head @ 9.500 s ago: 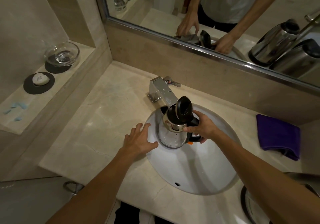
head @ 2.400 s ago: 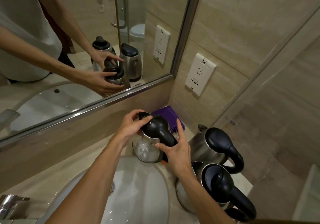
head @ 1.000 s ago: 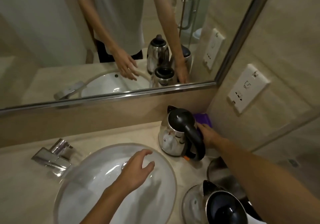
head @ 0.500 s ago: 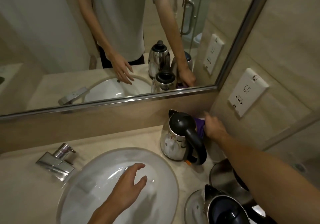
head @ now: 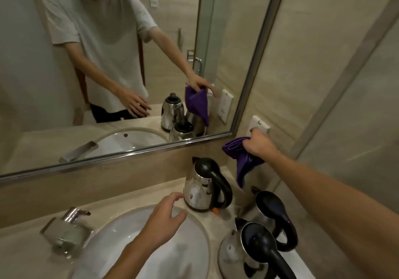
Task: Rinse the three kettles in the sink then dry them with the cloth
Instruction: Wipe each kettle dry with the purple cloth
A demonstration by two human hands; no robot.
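Three steel kettles with black lids and handles stand on the counter right of the white sink [head: 194,255]. One kettle [head: 199,189] sits upright at the sink's far rim. A second kettle [head: 269,213] and a third kettle [head: 244,255] stand nearer the front right. My right hand [head: 258,143] grips the purple cloth [head: 244,160], lifted in the air above the counter by the wall. My left hand [head: 162,220] hovers over the sink rim with fingers relaxed, close to the first kettle and holding nothing.
A chrome tap [head: 67,229] sits at the sink's left. The mirror [head: 129,73] runs along the back wall. A wall socket [head: 260,124] is just behind my right hand. The beige counter [head: 21,255] extends to the left.
My right hand has picked the purple cloth up off the counter behind the kettle and raised it. My left hand has moved a little toward the kettle.
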